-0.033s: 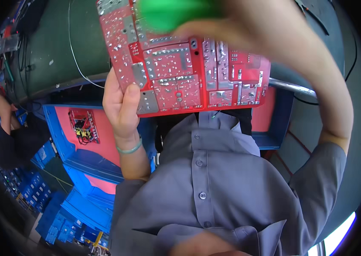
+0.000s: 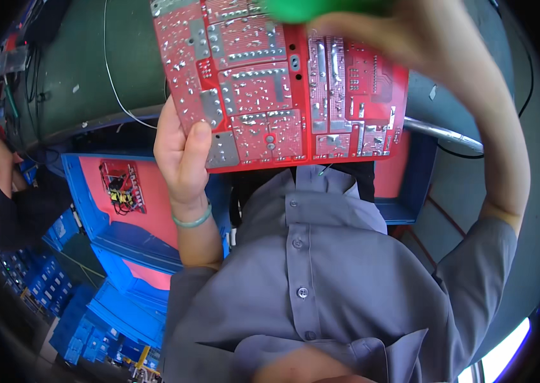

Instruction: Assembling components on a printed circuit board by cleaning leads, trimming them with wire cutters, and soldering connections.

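Observation:
A large red circuit board point(image 2: 260, 96) is held up with its solder side showing, dotted with silver joints. My left hand point(image 2: 182, 156) grips its lower left edge, thumb on the face and fingers behind. Over the upper part of the board my right hand point(image 2: 378, 35) is closed on a green object point(image 2: 324, 7). That object is smeared by motion and cut off by the top of the picture, so its kind is unclear. Whether it touches the board cannot be seen.
Blue bins point(image 2: 136, 236) with pink lining stand at the left, one holding another red board point(image 2: 123, 187) with parts on it. A dark green table point(image 2: 72, 83) lies beyond, with a thin white cable point(image 2: 111, 80). At far left, another person's arm point(image 2: 3, 163) shows.
My right hand has moved to the right and up with the green object, uncovering more of the upper board. The board has shifted slightly; my left hand keeps its grip.

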Available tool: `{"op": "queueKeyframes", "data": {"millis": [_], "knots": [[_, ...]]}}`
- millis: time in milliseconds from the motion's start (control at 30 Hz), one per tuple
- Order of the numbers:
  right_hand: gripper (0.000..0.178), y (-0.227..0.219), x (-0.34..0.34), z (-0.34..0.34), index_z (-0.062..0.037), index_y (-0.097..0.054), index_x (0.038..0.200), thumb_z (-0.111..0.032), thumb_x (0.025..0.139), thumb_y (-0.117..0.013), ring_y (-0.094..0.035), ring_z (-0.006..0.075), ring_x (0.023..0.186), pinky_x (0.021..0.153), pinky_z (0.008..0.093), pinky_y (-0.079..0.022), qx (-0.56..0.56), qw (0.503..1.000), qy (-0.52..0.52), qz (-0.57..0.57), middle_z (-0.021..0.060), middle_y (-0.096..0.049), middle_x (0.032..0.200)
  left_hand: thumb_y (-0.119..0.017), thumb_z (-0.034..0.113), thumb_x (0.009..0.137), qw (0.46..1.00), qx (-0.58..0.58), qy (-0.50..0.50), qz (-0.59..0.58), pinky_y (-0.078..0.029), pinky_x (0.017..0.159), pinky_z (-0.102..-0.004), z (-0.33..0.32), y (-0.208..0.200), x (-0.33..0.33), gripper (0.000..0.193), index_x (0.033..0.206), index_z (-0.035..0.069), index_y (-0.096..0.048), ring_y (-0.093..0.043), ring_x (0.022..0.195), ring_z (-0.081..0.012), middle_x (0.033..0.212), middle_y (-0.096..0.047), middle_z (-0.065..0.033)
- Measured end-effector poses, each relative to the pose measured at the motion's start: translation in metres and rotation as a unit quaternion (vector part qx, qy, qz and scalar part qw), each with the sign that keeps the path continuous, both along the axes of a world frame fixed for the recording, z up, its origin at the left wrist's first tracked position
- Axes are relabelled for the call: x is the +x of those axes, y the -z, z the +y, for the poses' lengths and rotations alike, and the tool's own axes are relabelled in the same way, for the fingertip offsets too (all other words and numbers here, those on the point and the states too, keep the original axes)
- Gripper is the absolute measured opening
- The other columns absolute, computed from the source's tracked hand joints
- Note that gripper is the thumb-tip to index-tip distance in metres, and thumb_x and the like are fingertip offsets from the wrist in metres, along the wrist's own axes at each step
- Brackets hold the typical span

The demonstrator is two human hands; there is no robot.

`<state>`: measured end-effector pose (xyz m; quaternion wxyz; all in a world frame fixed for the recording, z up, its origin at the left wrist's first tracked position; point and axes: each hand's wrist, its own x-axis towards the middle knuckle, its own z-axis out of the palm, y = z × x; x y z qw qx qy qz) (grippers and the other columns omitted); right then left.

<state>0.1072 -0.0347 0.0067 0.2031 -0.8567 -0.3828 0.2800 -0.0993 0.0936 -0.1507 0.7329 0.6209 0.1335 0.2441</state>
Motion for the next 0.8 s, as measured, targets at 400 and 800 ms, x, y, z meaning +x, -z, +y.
{"op": "queueKeyframes", "data": {"millis": [400, 800], "knots": [[0.048, 0.069, -0.076, -0.039, -0.0099, -0.060, 0.107, -0.020, 0.062, -0.073, -0.060, 0.0204, 0.054, 0.046, 0.0340, -0.046, 0.145, 0.902, -0.343, -0.218, 0.0056, -0.058, 0.064, -0.044, 0.006, 0.092, 0.999, -0.049, 0.008, -0.008, -0.039, 0.093, -0.0288, -0.007, -0.008, 0.006, 0.038, 0.127, -0.007, -0.040, -0.052, 0.106, -0.0138, 0.117, -0.054, -0.0111], [0.050, 0.059, -0.001, -0.110, -0.0043, -0.059, 0.112, -0.012, 0.066, -0.076, -0.065, 0.0238, 0.073, 0.066, 0.0309, -0.049, 0.147, 0.978, -0.110, -0.095, 0.0142, -0.066, 0.086, -0.042, 0.011, 0.094, 0.994, -0.100, 0.031, 0.029, -0.030, 0.037, -0.0142, -0.003, -0.016, 0.012, 0.030, 0.121, -0.002, -0.046, -0.042, 0.047, 0.0010, 0.088, -0.061, -0.0030]]}}
